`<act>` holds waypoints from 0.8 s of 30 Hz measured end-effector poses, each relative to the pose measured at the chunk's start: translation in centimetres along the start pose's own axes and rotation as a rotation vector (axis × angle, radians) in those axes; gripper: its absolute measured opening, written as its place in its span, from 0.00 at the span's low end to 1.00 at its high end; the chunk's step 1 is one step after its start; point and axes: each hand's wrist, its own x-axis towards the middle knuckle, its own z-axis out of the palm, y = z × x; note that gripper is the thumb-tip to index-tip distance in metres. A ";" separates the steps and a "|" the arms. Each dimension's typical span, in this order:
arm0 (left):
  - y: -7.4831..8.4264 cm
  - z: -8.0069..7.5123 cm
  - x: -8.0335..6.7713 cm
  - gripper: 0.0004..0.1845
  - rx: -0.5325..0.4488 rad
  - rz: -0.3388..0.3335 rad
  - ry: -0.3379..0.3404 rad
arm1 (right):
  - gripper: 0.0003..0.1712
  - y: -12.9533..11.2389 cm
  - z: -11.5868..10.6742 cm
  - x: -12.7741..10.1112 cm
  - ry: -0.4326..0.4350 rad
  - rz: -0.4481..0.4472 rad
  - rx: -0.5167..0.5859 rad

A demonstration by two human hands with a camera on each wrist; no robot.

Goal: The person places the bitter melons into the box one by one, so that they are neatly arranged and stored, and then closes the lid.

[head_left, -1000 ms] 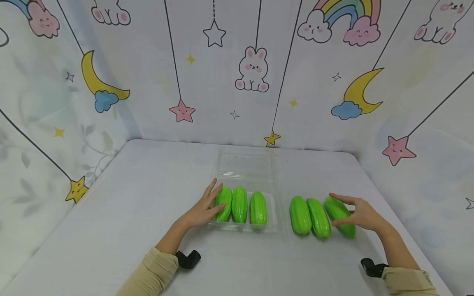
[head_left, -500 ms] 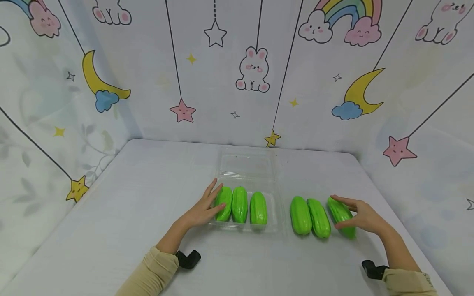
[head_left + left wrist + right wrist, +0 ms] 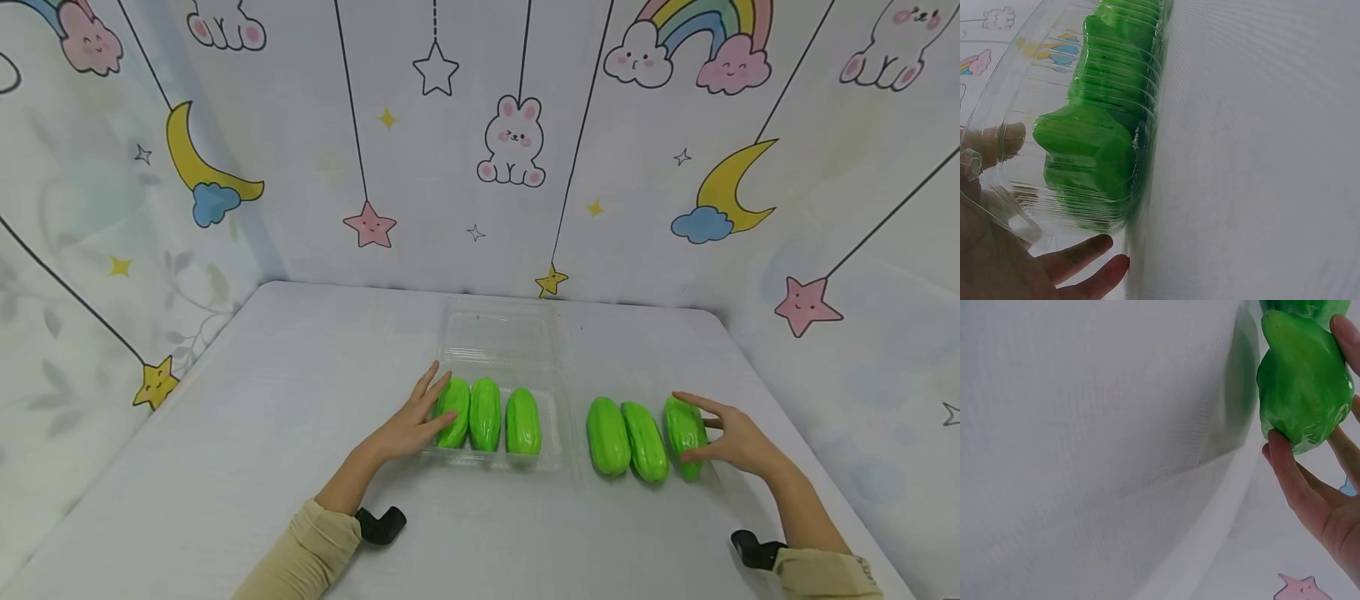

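R hand [image 3: 738,442] grips outermost green gourd [image 3: 684,423] betw thumb & fingers (L hand [image 3: 411,425] open on tray [image 3: 551,433]).

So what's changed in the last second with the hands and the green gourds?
The right hand closed its fingers round the rightmost gourd and swung it from a slant to lie parallel with the two loose gourds beside it. The left hand stayed on the tray, whose three gourds did not move.

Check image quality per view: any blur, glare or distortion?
Head view: even soft light, faint shadows, wide-angle bending at the edges. Left wrist view: clear plastic tray wall distorts the fingers behind it. Right wrist view: green toy vegetable slightly soft, gloss highlights, cropped at top.
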 end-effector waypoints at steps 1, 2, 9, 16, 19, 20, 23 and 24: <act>0.0 0.0 0.0 0.36 0.000 -0.002 -0.002 | 0.53 0.0 0.0 0.0 0.006 -0.009 0.007; 0.1 0.0 0.0 0.36 0.000 -0.004 -0.003 | 0.54 -0.1 0.0 0.0 0.011 -0.017 0.017; 0.0 -0.1 0.0 0.37 0.002 -0.007 -0.009 | 0.58 -1.2 -0.3 0.1 0.035 -0.057 0.088; 0.1 0.0 0.0 0.36 0.001 0.009 0.003 | 0.58 -2.6 -0.5 0.5 0.052 -0.075 0.091; 0.2 0.0 0.0 0.37 0.001 0.010 0.001 | 0.56 -3.3 -0.5 0.7 0.059 -0.068 0.077; 0.2 -0.1 0.0 0.37 0.003 0.009 0.001 | 0.55 -3.6 -0.5 0.7 0.060 -0.067 0.075; 0.1 0.0 0.0 0.36 0.006 0.015 0.003 | 0.55 -4.4 -0.4 0.9 0.061 -0.078 0.075; 0.1 0.0 0.0 0.36 0.005 0.015 0.003 | 0.55 -4.7 -0.3 1.0 0.060 -0.086 0.081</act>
